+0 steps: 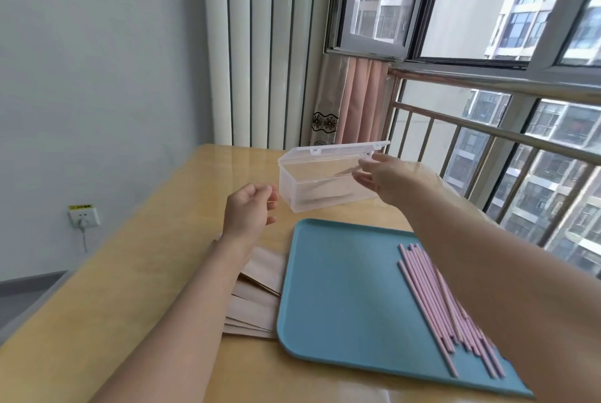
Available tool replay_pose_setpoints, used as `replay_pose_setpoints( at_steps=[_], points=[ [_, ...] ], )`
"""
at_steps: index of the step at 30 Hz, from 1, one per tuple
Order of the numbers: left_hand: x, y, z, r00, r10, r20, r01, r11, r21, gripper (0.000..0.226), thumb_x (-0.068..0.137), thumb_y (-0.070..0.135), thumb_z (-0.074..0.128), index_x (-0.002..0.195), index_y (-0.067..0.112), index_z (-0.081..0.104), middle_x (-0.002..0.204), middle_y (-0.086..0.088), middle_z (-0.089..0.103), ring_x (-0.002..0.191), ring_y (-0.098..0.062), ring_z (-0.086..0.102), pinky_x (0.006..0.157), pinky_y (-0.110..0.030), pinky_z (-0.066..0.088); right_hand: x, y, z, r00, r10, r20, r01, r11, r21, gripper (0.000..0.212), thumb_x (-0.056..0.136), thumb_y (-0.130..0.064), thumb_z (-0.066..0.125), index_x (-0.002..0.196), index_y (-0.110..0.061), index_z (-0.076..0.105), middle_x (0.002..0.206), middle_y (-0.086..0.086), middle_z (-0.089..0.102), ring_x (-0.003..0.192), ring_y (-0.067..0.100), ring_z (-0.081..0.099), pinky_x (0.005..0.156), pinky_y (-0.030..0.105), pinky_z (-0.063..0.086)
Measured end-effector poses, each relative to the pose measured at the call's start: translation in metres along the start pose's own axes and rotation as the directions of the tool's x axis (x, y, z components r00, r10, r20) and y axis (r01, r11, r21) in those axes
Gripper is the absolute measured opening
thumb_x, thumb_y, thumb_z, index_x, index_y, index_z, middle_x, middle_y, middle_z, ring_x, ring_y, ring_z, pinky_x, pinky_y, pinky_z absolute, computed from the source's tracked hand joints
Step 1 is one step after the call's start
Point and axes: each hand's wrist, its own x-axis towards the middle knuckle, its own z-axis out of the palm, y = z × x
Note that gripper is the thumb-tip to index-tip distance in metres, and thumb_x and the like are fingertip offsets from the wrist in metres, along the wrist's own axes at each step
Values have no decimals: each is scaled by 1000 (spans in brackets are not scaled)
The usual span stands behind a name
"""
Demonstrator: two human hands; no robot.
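A clear plastic box [320,186] stands on the wooden table [153,240], its hinged lid [331,151] raised partway. My right hand [385,176] is at the box's right end, fingers spread under the lid's edge; whether it touches the lid is unclear. My left hand [248,207] hovers just left of the box with loosely curled fingers, holding nothing. A blue tray [338,292] lies nearer to me, with several pink straws [435,292] along its right side, partly hidden by my right forearm.
A fanned stack of brown paper sleeves [257,298] lies left of the tray, partly under my left forearm. A metal railing [487,142] and window run along the table's right side. A wall socket [84,216] sits low on the left wall.
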Motion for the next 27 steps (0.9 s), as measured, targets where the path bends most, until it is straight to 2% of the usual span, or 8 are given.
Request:
replay_pose_setpoints(
  at_steps=[2,5,8,10,12,14,21,27],
  points=[
    [3,-2,-3,1000,17,-4,-17,998,64,20,98,17,53,86,18,70,88,-3,67,84,-16,61,67,-34,55,-5,9,10,997,-83,-1,81,977,-199,64,94,3,63,152,-6,35,126,21,54,90,28,71,77,33,62],
    [8,-3,-12,999,47,5,-47,972,230,19,95,22,55,88,17,72,90,1,71,82,-17,62,77,-40,58,-42,27,33,953,-293,72,289,815,-503,35,90,-2,70,125,-4,62,120,17,63,77,24,72,69,31,62],
    [12,-1,-28,993,120,-11,-105,907,407,19,93,25,56,82,18,71,91,6,72,86,-15,63,74,-30,52,-98,47,62,906,-107,409,379,637,-671,17,84,-17,80,95,-6,74,91,12,73,63,13,64,54,25,53],
    [13,2,-39,989,139,-56,-92,858,505,19,93,26,54,82,20,68,91,8,71,83,-14,62,67,-25,44,-126,58,81,812,81,579,495,432,-754,27,78,-33,85,94,-13,77,90,3,75,75,15,67,66,29,55],
    [14,2,-47,989,101,-108,-27,843,537,20,93,26,52,80,20,66,86,6,70,72,-14,59,59,-26,41,-139,69,96,788,94,608,568,270,-778,35,72,-41,87,93,-14,77,90,1,74,84,19,68,77,36,57],
    [15,-3,-51,992,34,-119,35,848,530,19,92,27,54,80,18,66,85,4,69,73,-15,58,58,-26,39,-144,76,101,798,29,603,586,202,-785,38,69,-43,88,89,-13,76,83,1,71,80,20,66,75,40,59],
    [19,-8,-50,992,-21,-128,63,940,335,23,91,30,56,80,18,71,78,3,68,77,-18,61,68,-27,47,-145,85,94,801,25,598,563,305,-768,38,66,-47,90,82,-18,70,73,-8,61,68,10,56,61,25,44],
    [23,-1,-56,973,-63,-221,99,983,157,32,95,38,51,77,20,69,79,2,70,83,-20,65,77,-36,51,-138,86,83,841,24,541,435,565,-701,22,70,-26,92,73,-14,74,68,-5,64,48,-1,47,47,14,36]
  ],
)
